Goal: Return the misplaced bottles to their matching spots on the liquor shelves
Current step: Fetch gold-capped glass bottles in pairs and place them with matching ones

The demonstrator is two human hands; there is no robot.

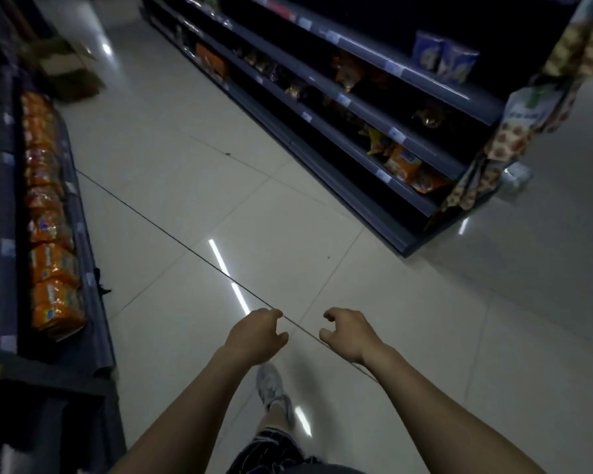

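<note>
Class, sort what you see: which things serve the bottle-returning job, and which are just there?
Job: left hand, empty; right hand, empty. No bottles or liquor shelves visible.

Just there: orange snack packs, blue packets, cardboard box, tiled floor.

A wide tiled aisle floor [271, 200] lies open ahead, hemmed by the left snack shelf [83, 241] and the right shelving unit [356, 138].

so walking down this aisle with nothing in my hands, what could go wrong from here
1. Both the left hand and right hand are empty, and only snack packets line these shelves, so you may be far from the liquor section with no bottle to return.
2. The aisle is dim and the tile floor glossy; a slip seems possible.
3. The cardboard box ahead on the left could catch a foot.
</note>
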